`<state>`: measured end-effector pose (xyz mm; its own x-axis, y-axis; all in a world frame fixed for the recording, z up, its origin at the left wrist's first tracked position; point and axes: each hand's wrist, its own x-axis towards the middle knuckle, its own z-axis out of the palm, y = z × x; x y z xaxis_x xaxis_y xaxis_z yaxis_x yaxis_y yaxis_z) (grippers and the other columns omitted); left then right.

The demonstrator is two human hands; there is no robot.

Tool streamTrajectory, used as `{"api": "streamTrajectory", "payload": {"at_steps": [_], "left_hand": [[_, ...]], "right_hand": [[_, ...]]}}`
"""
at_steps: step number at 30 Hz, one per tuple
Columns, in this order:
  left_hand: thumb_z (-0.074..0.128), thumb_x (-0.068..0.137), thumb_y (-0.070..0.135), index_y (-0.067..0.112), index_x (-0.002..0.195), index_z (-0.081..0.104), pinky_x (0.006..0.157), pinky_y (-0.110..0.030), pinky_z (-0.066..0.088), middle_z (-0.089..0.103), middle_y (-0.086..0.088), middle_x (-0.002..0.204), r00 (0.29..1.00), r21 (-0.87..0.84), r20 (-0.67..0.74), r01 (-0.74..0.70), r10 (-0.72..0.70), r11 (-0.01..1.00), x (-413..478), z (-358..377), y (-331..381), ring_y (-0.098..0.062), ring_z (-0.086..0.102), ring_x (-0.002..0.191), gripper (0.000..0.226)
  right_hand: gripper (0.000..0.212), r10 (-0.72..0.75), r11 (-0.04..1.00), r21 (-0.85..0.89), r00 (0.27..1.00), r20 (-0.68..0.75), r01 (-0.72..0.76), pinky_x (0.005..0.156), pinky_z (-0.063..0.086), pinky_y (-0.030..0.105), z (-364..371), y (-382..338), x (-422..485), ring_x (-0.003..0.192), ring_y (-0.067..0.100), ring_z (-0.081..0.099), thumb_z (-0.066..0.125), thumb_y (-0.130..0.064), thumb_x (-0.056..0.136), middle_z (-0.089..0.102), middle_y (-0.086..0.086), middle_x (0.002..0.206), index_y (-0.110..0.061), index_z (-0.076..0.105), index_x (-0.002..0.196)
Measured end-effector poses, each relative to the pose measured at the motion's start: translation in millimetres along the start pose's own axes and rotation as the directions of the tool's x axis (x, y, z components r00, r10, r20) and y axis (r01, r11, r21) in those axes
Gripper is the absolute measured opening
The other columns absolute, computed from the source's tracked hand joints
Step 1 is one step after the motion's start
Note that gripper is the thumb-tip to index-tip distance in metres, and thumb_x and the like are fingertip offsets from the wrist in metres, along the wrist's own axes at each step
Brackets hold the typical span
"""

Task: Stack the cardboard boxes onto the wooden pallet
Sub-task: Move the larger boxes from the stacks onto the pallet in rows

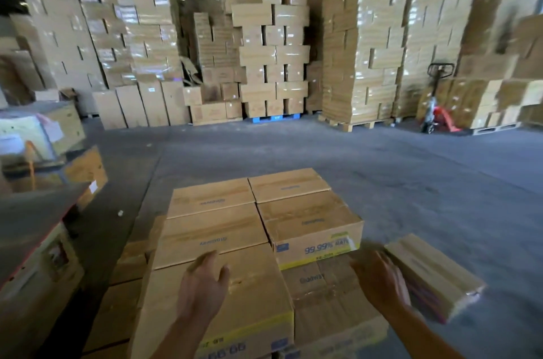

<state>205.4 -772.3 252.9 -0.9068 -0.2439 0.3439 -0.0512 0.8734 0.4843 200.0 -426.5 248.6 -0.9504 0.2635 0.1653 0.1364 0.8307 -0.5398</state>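
While both hands (202,285) hover open, boxes (217,229) lie beneath.

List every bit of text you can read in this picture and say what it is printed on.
"99.99%" in blue, followed by letters cut off by glare: front face of the upper right box on the stack.
Partial upside-down digits, seemingly "66 66": yellow-banded side of the nearest box, under the left hand.
Blue words on the box tops: too blurred to read.
Labels on the background stacks: too small and blurred.
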Motion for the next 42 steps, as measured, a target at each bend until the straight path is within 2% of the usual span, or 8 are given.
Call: {"api": "streamTrajectory", "payload": {"at_steps": [3,8,15,21,30,34,39,42], "left_hand": [[0.065,0.089,0.033,0.011,0.127,0.065,0.096,-0.036,0.049,0.066,-0.009,0.127,0.993,-0.042,0.002,-0.116,0.116,0.992,15,26,59,-0.029,0.063,0.113,0.044],[0.056,0.094,0.043,0.017,0.139,0.056,0.098,-0.036,0.048,0.059,-0.006,0.137,0.949,-0.088,0.075,-0.298,0.305,0.951,40,101,190,-0.028,0.055,0.122,0.051],[0.052,0.081,0.040,0.003,0.126,0.065,0.103,-0.044,0.045,0.065,-0.018,0.126,0.817,-0.258,0.145,-0.514,0.558,0.818,58,237,400,-0.036,0.060,0.117,0.060],[0.068,0.069,0.037,0.005,0.103,0.075,0.077,-0.040,0.058,0.076,-0.011,0.096,0.707,-0.184,0.169,-0.662,0.687,0.726,62,324,513,-0.031,0.071,0.084,0.047],[0.064,0.075,0.040,0.004,0.111,0.073,0.085,-0.041,0.056,0.074,-0.014,0.106,0.675,-0.208,0.320,-0.635,0.665,0.744,137,476,581,-0.034,0.070,0.095,0.052],[0.063,0.075,0.043,0.006,0.110,0.074,0.081,-0.040,0.057,0.074,-0.012,0.105,0.613,-0.228,0.400,-0.653,0.681,0.722,191,581,608,-0.032,0.071,0.091,0.052],[0.052,0.079,0.052,0.006,0.113,0.072,0.084,-0.044,0.058,0.073,-0.014,0.110,0.560,-0.347,0.509,-0.562,0.654,0.751,266,762,637,-0.034,0.070,0.096,0.061],[0.047,0.077,0.057,0.008,0.117,0.071,0.087,-0.044,0.056,0.071,-0.013,0.115,0.471,-0.347,0.662,-0.496,0.582,0.796,295,858,630,-0.033,0.067,0.102,0.067]], "right_hand": [[0.027,0.056,0.998,0.037,0.996,-0.072,-0.053,0.094,0.045,0.037,-35,38,14,0.111,0.024,0.059,0.053,-0.035,0.098,0.061,0.003,0.130,-0.028,0.060,0.123],[0.053,0.188,0.982,0.011,0.972,-0.139,-0.189,0.103,0.041,0.037,-90,131,53,0.127,0.028,0.052,0.048,-0.049,0.100,0.046,0.003,0.150,-0.025,0.042,0.146],[0.058,0.278,0.949,-0.073,0.924,-0.261,-0.306,0.102,0.040,0.035,-179,288,133,0.128,0.030,0.050,0.049,-0.053,0.098,0.049,0.001,0.148,-0.022,0.044,0.146],[0.062,0.394,0.905,-0.063,0.884,-0.251,-0.422,0.103,0.041,0.038,-210,397,198,0.130,0.030,0.050,0.048,-0.055,0.097,0.046,0.002,0.151,-0.022,0.042,0.148],[0.062,0.495,0.861,-0.032,0.851,-0.174,-0.508,0.100,0.043,0.037,-156,489,311,0.127,0.028,0.051,0.048,-0.059,0.095,0.049,0.001,0.148,-0.023,0.044,0.146],[0.066,0.591,0.798,-0.034,0.794,-0.142,-0.601,0.101,0.043,0.039,-110,541,377,0.129,0.028,0.050,0.045,-0.064,0.094,0.047,0.001,0.150,-0.024,0.043,0.146],[0.071,0.775,0.622,-0.065,0.626,-0.091,-0.780,0.106,0.040,0.037,-36,615,480,0.135,0.024,0.047,0.043,-0.066,0.093,0.043,0.002,0.154,-0.022,0.040,0.149],[0.073,0.868,0.496,-0.102,0.497,0.018,-0.863,0.110,0.038,0.039,13,642,530,0.139,0.025,0.042,0.041,-0.066,0.095,0.038,0.004,0.157,-0.021,0.036,0.152]]}}
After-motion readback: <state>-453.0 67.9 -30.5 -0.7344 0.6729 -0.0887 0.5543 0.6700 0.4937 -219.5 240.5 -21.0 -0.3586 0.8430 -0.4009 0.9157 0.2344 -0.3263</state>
